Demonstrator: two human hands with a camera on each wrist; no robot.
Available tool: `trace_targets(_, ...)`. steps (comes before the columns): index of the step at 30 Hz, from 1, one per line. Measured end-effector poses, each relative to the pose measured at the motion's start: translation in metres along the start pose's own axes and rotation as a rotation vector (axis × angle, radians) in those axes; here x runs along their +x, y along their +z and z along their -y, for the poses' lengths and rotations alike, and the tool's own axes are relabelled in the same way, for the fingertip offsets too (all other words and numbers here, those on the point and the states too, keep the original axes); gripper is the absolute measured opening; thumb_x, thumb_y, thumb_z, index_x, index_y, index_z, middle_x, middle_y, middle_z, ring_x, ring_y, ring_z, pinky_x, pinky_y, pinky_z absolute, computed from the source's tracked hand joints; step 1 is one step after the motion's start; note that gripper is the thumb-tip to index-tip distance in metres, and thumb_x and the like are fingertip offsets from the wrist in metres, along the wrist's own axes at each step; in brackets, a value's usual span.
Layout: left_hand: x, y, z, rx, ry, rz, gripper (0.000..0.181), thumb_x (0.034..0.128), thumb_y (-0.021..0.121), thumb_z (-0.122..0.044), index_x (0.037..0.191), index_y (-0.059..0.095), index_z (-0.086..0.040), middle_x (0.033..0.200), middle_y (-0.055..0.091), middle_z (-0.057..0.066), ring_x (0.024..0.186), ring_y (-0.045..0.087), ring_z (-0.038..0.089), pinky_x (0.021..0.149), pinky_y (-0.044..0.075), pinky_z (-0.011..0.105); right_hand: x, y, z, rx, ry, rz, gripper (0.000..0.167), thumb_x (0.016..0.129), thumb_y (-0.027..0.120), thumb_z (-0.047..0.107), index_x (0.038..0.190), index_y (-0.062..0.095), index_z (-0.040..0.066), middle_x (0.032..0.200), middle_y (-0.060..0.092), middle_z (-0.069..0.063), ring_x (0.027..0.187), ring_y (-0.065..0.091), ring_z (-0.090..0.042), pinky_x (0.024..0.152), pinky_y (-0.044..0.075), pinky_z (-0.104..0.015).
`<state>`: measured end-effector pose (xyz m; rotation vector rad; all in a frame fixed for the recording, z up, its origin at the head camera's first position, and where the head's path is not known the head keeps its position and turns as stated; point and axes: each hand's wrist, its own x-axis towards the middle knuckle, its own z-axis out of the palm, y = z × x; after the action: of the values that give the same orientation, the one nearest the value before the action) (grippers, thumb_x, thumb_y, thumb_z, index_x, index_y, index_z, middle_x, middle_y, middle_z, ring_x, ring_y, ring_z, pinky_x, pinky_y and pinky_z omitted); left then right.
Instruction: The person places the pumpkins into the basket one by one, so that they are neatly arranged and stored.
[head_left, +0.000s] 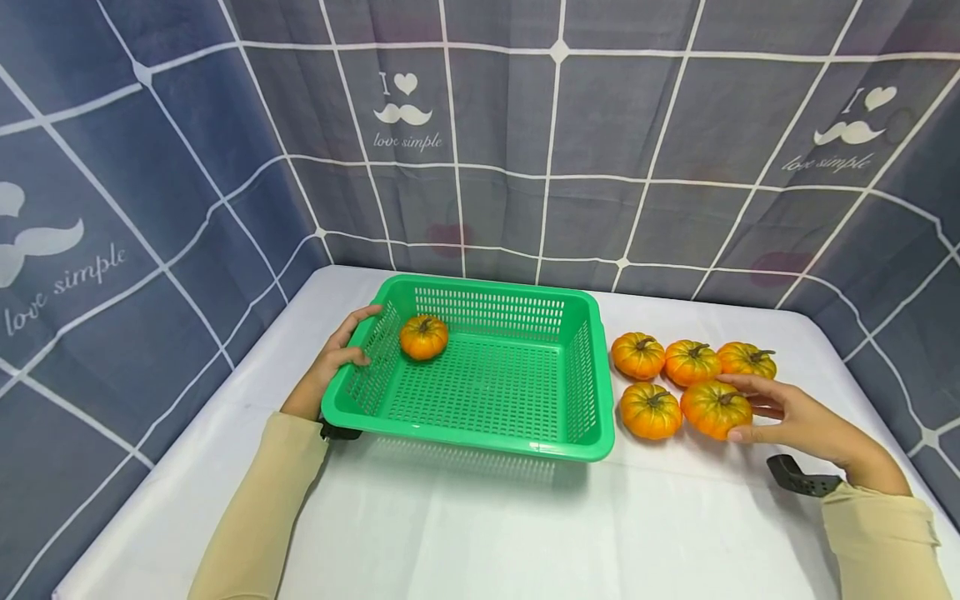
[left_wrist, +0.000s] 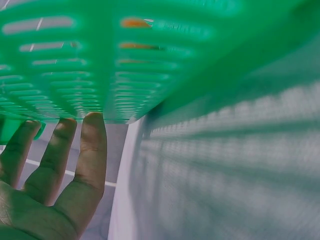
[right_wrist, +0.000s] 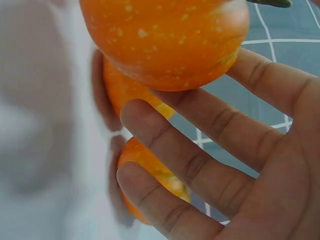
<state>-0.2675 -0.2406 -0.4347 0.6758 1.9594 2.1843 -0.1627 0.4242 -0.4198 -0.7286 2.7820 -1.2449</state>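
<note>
A green plastic basket (head_left: 468,446) with slotted walls stands left of centre, one small orange pumpkin (head_left: 423,337) inside near its left wall. My left hand (head_left: 333,362) holds the basket's left side, thumb at the rim; the left wrist view shows fingers (left_wrist: 91,145) against the slotted outer wall. Right of the basket, several small pumpkins lie in two rows. My right hand (head_left: 798,425) grips the front-row right pumpkin (head_left: 716,409) from its right side, thumb in front and fingers behind. Up close, the right wrist view shows this pumpkin (right_wrist: 165,40) with other fingers extended below it.
Beside the held one lies another front-row pumpkin (head_left: 651,411). Behind them are three more: a left one (head_left: 637,357), a middle one (head_left: 692,363) and a right one (head_left: 746,360). A white cloth (head_left: 480,533) covers the table; grey checked curtains (head_left: 495,108) hang around it.
</note>
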Motion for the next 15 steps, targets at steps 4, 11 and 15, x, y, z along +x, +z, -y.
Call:
trace_targets(4, 0.001, 0.001, 0.0, 0.005, 0.018, -0.004, 0.084, 0.0779, 0.043, 0.012, 0.153, 0.056, -0.024, 0.15, 0.051, 0.001, 0.104, 0.06, 0.016, 0.082, 0.054, 0.024, 0.001, -0.001, 0.005, -0.02, -0.028, -0.019, 0.072, 0.077, 0.087, -0.011, 0.144, 0.06, -0.005, 0.139, 0.052, 0.038, 0.117, 0.053, 0.016, 0.093, 0.043, -0.005)
trace_targets(11, 0.001, 0.001, 0.0, -0.011, 0.034, -0.008, 0.083, 0.0778, 0.043, 0.014, 0.151, 0.057, -0.024, 0.142, 0.06, 0.001, 0.106, 0.062, 0.015, 0.084, 0.055, 0.024, 0.002, -0.003, 0.016, -0.059, -0.037, -0.038, 0.074, 0.077, 0.088, -0.01, 0.145, 0.06, -0.003, 0.139, 0.05, 0.038, 0.117, 0.051, 0.017, 0.093, 0.042, -0.004)
trace_targets(15, 0.001, 0.002, 0.0, 0.005, 0.043, -0.014, 0.083, 0.0773, 0.043, 0.014, 0.15, 0.058, -0.024, 0.142, 0.061, 0.0, 0.105, 0.061, 0.015, 0.083, 0.054, 0.023, 0.003, -0.004, 0.024, -0.082, -0.026, -0.045, 0.076, 0.077, 0.089, -0.008, 0.146, 0.06, -0.002, 0.14, 0.049, 0.039, 0.117, 0.051, 0.017, 0.093, 0.042, -0.004)
